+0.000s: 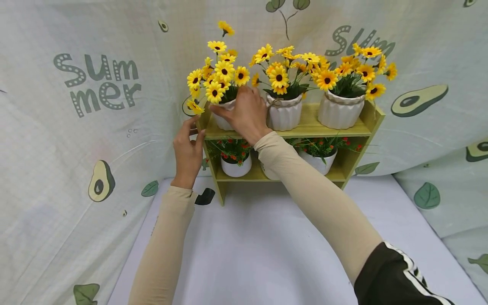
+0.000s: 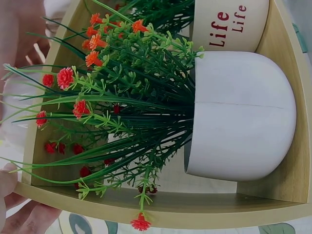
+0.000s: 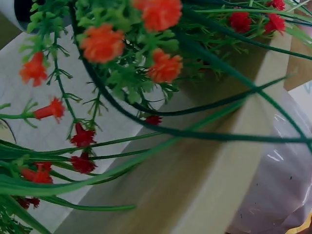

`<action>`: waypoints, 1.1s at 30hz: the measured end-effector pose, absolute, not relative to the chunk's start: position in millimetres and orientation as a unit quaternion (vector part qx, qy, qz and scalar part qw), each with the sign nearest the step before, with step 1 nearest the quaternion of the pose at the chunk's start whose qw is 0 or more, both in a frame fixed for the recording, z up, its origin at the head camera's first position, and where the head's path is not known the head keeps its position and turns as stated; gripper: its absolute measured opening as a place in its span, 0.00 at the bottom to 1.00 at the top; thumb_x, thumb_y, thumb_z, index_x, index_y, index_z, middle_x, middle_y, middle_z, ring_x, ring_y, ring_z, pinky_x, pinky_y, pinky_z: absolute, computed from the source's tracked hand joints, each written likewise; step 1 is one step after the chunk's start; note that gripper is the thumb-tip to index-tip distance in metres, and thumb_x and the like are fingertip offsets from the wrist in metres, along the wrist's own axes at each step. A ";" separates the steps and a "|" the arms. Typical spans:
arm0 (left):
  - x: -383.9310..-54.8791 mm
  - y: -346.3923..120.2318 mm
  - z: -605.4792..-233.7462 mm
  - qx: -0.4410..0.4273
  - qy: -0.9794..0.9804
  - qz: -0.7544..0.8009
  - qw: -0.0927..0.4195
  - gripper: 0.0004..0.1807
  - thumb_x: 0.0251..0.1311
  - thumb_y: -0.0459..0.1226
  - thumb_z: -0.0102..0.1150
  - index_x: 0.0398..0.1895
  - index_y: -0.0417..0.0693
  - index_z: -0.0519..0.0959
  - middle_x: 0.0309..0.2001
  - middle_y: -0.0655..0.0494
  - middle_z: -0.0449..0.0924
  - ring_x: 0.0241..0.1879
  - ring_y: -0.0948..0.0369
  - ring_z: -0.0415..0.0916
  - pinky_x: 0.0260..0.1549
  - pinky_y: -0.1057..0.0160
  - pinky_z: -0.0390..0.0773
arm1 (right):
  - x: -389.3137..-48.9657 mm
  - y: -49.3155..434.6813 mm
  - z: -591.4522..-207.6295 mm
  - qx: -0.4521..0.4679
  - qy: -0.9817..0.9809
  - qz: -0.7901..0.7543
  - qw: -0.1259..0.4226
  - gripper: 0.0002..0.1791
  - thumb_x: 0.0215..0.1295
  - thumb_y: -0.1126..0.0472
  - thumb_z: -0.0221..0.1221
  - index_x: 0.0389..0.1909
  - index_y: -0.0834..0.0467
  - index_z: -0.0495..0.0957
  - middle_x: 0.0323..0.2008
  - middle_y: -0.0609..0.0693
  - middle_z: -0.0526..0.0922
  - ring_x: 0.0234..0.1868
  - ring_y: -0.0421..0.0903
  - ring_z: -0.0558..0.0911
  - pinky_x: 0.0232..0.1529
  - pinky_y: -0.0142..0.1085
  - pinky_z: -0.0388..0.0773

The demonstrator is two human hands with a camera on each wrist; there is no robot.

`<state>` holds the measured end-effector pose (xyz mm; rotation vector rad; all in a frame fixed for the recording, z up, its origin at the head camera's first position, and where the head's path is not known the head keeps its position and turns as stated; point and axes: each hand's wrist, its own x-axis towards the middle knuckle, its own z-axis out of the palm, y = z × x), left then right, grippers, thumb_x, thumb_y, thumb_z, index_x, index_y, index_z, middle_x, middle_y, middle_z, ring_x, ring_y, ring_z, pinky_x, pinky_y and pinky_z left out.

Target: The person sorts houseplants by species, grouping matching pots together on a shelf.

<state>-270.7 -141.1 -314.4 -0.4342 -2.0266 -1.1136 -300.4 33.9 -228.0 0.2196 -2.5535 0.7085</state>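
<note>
A two-tier wooden shelf [image 1: 316, 120] stands against the fabric backdrop. On its upper tier, at the left end, sits a white flowerpot [image 1: 223, 123] of yellow daisy-like flowers [image 1: 225, 71]. My right hand [image 1: 248, 110] grips this pot near the rim, thumb toward the front; the hand covers part of the pot. At the shelf's left side panel, my left hand [image 1: 188, 150] holds the edge between thumb and fingers. The left wrist view shows those fingers [image 2: 31, 217] round the panel's corner. Below, a smooth white pot [image 2: 243, 117] with red flowers and green blades occupies the lower tier.
Two more white pots of yellow flowers, a middle one [image 1: 284, 112] and a right one [image 1: 340, 111], share the upper tier. Another red-flowered pot [image 1: 320, 161] stands lower right. A pot lettered "Life" [image 2: 229, 24] is partly behind my right forearm. White cloth [image 1: 267, 254] covers the table.
</note>
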 end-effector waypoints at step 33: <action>-269.6 -142.2 -316.4 -0.172 -0.794 -0.444 0.378 0.21 0.74 0.31 0.61 0.68 0.38 0.77 0.54 0.35 0.84 0.51 0.43 0.86 0.38 0.51 0.86 | -232.9 66.6 -273.2 0.199 -0.868 0.173 0.421 0.44 0.66 0.39 0.70 0.66 0.70 0.74 0.61 0.65 0.79 0.60 0.61 0.79 0.65 0.50 0.77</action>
